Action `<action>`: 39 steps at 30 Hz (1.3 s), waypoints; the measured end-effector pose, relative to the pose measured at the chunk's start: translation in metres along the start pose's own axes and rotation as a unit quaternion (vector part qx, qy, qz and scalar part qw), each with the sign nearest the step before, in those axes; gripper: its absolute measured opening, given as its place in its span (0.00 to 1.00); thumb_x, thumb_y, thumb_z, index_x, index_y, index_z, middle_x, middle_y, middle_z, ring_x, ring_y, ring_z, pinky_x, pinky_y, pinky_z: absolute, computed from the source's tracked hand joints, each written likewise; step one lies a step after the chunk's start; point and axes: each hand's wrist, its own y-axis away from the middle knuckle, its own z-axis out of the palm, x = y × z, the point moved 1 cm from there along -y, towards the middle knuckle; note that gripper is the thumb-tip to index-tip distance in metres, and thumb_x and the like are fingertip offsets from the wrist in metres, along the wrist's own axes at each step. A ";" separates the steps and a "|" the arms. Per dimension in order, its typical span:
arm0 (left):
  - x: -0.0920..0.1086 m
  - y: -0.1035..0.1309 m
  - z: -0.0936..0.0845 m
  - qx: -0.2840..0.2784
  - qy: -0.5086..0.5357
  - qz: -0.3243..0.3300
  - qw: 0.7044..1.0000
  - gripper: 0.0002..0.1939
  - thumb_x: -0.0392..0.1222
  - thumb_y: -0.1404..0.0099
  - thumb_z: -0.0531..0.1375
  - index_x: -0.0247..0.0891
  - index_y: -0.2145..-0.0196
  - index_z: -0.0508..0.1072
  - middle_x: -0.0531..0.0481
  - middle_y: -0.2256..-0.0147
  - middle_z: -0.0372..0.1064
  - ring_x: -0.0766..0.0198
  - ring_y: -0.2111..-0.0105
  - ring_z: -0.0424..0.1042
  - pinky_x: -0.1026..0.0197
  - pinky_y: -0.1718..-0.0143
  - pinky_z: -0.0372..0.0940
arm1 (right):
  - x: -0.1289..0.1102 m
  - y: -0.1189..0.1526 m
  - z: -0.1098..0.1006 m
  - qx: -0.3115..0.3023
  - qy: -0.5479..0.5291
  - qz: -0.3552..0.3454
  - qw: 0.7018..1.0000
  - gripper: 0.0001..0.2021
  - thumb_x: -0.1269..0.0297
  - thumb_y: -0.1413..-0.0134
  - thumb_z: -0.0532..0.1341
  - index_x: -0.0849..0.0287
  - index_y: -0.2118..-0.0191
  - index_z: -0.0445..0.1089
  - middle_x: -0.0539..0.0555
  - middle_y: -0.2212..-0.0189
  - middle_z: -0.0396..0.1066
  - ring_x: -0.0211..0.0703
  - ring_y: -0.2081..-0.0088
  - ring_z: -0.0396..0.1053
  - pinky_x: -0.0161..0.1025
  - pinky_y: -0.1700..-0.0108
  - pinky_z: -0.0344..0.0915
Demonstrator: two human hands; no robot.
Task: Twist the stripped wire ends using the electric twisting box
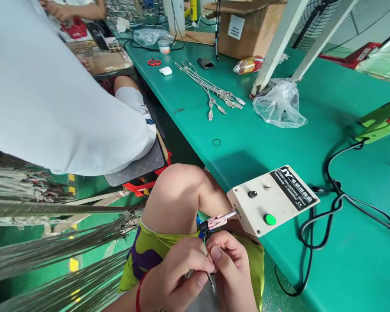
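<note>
Over my lap, my left hand (183, 266) and my right hand (230, 262) meet fingertip to fingertip, both pinching a thin cable (211, 281) with fine loose wires. A green strand (204, 245) rises from between the fingers toward a pink and black clip (214, 222) just above them. That clip sits on the metal shaft of a beige wire-twisting machine (263, 212), which has a black knob (252, 194) and a green button (270, 219). My fingers cover most of the cable, so its exact grip is partly hidden.
Grey USB cables (211, 86) lie on the green table (195, 125) beyond the machine, near red scissors (154, 62) and a phone (206, 63). A plastic bag (279, 104) touches white posts. Black cords (328, 208) loop at right. A person in white (68, 95) sits close at left, beside hanging cable bundles (68, 247).
</note>
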 end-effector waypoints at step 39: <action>-0.009 0.014 -0.005 0.141 0.025 -0.066 0.988 0.06 0.34 0.18 0.66 0.40 0.46 0.77 0.50 0.62 0.84 0.66 0.69 0.81 0.65 0.62 0.80 | -0.010 0.007 0.018 -0.005 0.161 -0.122 0.979 0.04 0.61 0.28 0.78 0.48 0.58 0.86 0.48 0.68 0.81 0.39 0.68 0.74 0.31 0.63 0.74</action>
